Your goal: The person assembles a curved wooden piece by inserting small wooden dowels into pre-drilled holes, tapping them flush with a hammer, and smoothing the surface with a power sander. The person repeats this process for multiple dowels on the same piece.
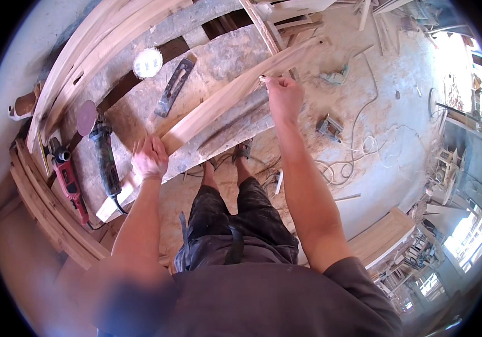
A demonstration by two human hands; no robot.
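A long pale curved wooden board (218, 104) lies diagonally across a dusty workbench (224, 56). My left hand (150, 157) presses on the board near its lower left end. My right hand (284, 95) rests on the board further along, fingers pinched around a small pale piece at the board's edge; what it is cannot be told. Both forearms reach in from below.
On the bench lie a green angle grinder with a sanding disc (101, 143), a red power tool (68, 177), a hand plane (174, 85) and a white round disc (147, 62). Curved wooden slats (78, 62) are stacked at left. Cables and two more power tools (329, 127) lie on the sawdust floor.
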